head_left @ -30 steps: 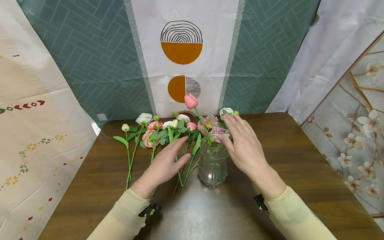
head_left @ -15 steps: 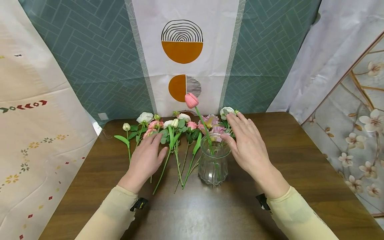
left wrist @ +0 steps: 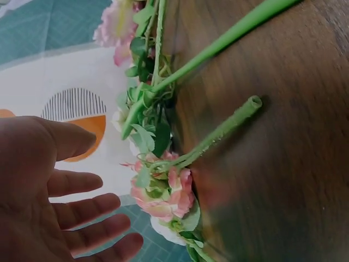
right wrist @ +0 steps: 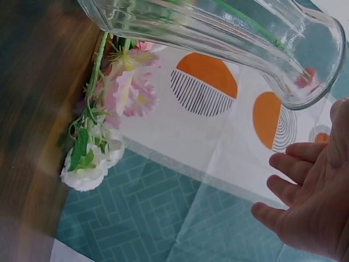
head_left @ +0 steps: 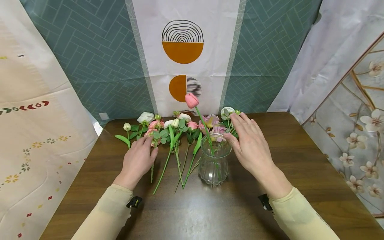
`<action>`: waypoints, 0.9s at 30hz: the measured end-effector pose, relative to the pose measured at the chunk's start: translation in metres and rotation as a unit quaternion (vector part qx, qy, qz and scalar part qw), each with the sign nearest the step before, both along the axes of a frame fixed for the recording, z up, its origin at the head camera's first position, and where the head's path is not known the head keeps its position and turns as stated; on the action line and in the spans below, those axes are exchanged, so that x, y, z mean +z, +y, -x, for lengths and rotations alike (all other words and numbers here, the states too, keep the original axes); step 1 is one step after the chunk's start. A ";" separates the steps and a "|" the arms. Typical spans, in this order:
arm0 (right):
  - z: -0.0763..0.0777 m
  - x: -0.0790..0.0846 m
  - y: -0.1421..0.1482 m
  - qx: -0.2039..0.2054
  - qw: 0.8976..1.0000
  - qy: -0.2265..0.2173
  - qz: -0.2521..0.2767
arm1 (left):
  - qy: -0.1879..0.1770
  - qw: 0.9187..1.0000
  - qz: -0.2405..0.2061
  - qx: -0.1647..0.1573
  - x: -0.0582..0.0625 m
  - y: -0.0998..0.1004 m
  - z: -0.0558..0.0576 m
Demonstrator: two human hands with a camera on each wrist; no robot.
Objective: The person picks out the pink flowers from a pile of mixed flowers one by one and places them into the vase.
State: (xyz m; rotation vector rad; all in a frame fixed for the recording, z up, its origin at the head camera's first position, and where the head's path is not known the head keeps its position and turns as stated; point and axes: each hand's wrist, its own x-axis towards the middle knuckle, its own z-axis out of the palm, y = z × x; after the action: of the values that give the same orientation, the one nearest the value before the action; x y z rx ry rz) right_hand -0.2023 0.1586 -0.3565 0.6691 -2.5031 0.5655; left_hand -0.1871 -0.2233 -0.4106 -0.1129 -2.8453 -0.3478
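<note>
A pink tulip [head_left: 191,100] stands tilted left in a ribbed clear glass vase [head_left: 213,171]. My right hand [head_left: 253,146] hovers just right of the vase's rim, its fingers extended and nothing in them; the right wrist view has the vase mouth [right wrist: 324,65] close by the fingers. Over the left-hand stems is my left hand [head_left: 136,161], fingers loosely spread and holding nothing. Near it, in the left wrist view, lies a pink peony-like flower [left wrist: 169,194] with a cut green stem [left wrist: 226,125] pointing out. The left hand hides parts of several stems in the head view.
Along the back of the brown wooden table [head_left: 300,166] lie several flowers: a white tulip [head_left: 127,127], a white rose-like bloom [head_left: 146,117], lilac-pink flowers [head_left: 210,121] behind the vase, and another white bloom [head_left: 227,112]. A patterned cloth [head_left: 183,70] hangs behind.
My left hand has moved left, from beside the middle stems to over the pink flower at left. My right hand has shifted slightly right. The vase and tulip look the same.
</note>
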 end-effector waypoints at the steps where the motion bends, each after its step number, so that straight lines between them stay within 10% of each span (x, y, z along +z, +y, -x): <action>1: 0.000 0.000 0.000 0.000 1.000 -0.001 0.000 | -0.003 1.000 0.002 0.002 0.000 -0.001 0.001; 27: -0.002 -0.005 0.002 0.018 1.000 -0.019 -0.013 | -0.122 0.992 0.009 0.039 -0.022 -0.012 0.044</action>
State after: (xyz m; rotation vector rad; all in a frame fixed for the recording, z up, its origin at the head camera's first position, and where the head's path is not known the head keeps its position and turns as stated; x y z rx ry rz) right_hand -0.2002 0.1604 -0.3617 0.7204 -2.5424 0.5630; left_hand -0.2307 -0.2353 -0.4330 0.0399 -3.0832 -0.3409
